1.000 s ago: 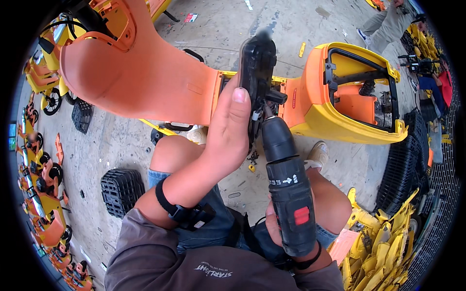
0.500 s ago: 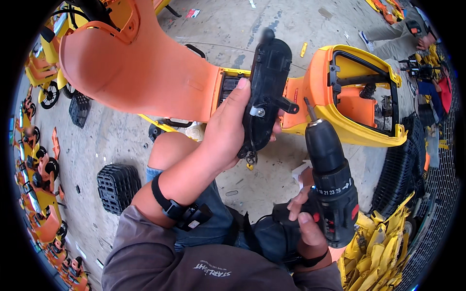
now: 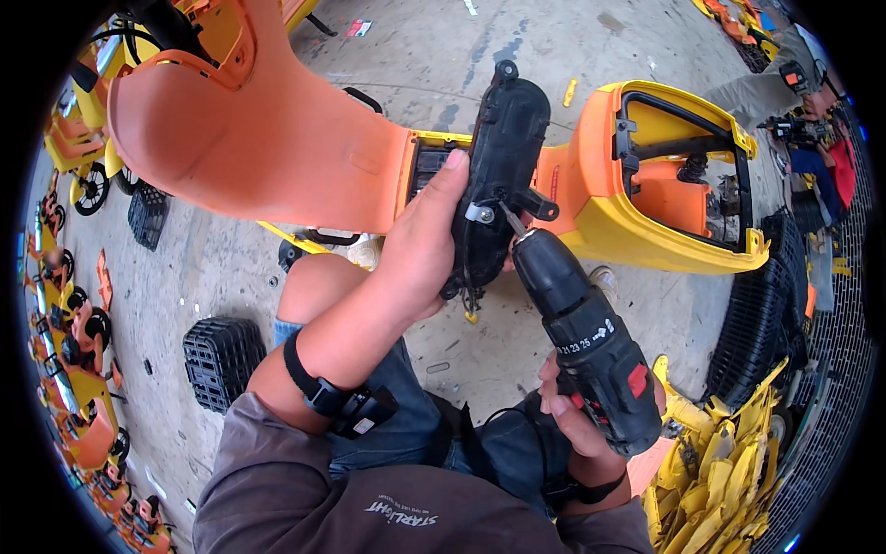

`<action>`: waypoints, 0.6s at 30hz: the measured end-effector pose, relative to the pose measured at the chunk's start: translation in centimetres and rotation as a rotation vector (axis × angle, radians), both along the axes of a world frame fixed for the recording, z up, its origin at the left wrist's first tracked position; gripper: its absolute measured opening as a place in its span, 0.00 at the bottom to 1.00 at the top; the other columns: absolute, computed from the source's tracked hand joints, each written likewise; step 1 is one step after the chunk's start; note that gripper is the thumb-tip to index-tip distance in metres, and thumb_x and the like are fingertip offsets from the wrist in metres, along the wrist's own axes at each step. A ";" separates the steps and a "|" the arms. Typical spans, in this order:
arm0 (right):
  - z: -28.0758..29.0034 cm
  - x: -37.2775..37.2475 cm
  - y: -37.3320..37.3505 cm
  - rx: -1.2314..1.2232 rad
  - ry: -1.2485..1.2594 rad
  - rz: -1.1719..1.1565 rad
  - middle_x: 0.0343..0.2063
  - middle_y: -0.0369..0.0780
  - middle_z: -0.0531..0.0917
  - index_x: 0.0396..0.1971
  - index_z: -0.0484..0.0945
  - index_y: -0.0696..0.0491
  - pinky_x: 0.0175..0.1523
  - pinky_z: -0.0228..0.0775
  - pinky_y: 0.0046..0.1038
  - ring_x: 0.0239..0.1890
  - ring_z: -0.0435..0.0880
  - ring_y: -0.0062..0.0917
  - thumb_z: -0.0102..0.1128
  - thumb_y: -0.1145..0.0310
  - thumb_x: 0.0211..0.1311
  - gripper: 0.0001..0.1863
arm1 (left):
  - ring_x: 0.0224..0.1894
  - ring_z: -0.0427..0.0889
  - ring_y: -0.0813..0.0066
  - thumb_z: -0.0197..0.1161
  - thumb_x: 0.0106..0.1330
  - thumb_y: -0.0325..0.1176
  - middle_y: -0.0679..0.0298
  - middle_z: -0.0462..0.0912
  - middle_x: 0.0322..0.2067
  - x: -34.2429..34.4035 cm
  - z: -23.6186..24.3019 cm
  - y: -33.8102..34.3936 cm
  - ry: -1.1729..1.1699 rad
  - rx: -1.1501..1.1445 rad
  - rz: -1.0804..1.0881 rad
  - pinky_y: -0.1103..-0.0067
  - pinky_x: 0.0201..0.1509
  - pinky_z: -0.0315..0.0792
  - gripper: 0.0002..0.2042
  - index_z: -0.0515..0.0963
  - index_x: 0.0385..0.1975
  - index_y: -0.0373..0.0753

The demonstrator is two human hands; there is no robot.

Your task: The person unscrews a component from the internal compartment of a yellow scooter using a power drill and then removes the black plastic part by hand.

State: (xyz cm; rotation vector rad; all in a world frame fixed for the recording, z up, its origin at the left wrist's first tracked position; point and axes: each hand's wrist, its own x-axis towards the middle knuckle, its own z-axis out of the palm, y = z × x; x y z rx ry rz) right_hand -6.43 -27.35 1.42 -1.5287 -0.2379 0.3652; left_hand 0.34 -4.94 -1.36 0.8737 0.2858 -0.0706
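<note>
My left hand (image 3: pixel 420 235) is closed round a long black plastic housing (image 3: pixel 510 129), held upright in front of me, its thumb along the left side. A small metal clip with a bolt (image 3: pixel 483 213) sits on the housing's face, and a short bracket arm juts from its right side. In my right hand (image 3: pixel 577 420) is a black cordless drill (image 3: pixel 591 342), pointing up and left. The bit's tip meets the housing just right of the clip. Behind them lies an orange and yellow scooter body (image 3: pixel 268 138) with a frame-like rear section (image 3: pixel 609 212).
A black plastic basket (image 3: pixel 221 362) stands on the concrete floor at left. Yellow plastic scraps (image 3: pixel 715 471) are heaped at lower right, near stacked black crates (image 3: pixel 761 314). Scooters line the left edge. Another person (image 3: pixel 775 88) is at upper right.
My right hand has swung the drill leftward, bringing its bit from beside the housing to its face. The housing has shifted slightly left in my left hand.
</note>
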 end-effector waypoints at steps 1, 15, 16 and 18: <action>0.2 0.0 0.3 0.029 0.029 -0.021 0.28 0.33 0.80 0.45 0.78 0.58 0.37 0.70 0.20 0.30 0.79 0.17 0.65 0.74 0.56 0.16 | 0.31 0.83 0.76 0.37 0.77 0.55 0.60 0.83 0.33 0.2 -0.1 0.0 -0.002 0.002 -0.004 0.79 0.34 0.79 0.28 0.75 0.48 0.35; -2.9 1.6 -1.5 0.367 0.172 -0.155 0.38 0.43 0.78 0.53 0.68 0.62 0.38 0.75 0.28 0.27 0.79 0.22 0.60 0.70 0.56 0.25 | 0.32 0.80 0.73 0.35 0.77 0.51 0.60 0.81 0.32 2.8 -1.5 3.7 0.007 -0.094 0.288 0.76 0.36 0.78 0.26 0.74 0.44 0.34; -3.0 1.6 -1.6 0.419 0.199 -0.172 0.38 0.43 0.78 0.53 0.68 0.62 0.39 0.75 0.28 0.27 0.79 0.22 0.60 0.70 0.56 0.25 | 0.32 0.80 0.74 0.37 0.76 0.50 0.61 0.80 0.33 2.6 -1.5 3.7 -0.011 -0.096 0.282 0.76 0.37 0.78 0.24 0.74 0.44 0.34; -3.5 1.5 -1.9 0.425 0.210 -0.144 0.38 0.43 0.78 0.55 0.67 0.61 0.40 0.75 0.28 0.26 0.79 0.21 0.60 0.70 0.56 0.26 | 0.33 0.79 0.74 0.40 0.76 0.47 0.61 0.79 0.34 2.4 -1.5 4.0 -0.046 -0.092 0.269 0.77 0.37 0.78 0.22 0.73 0.44 0.32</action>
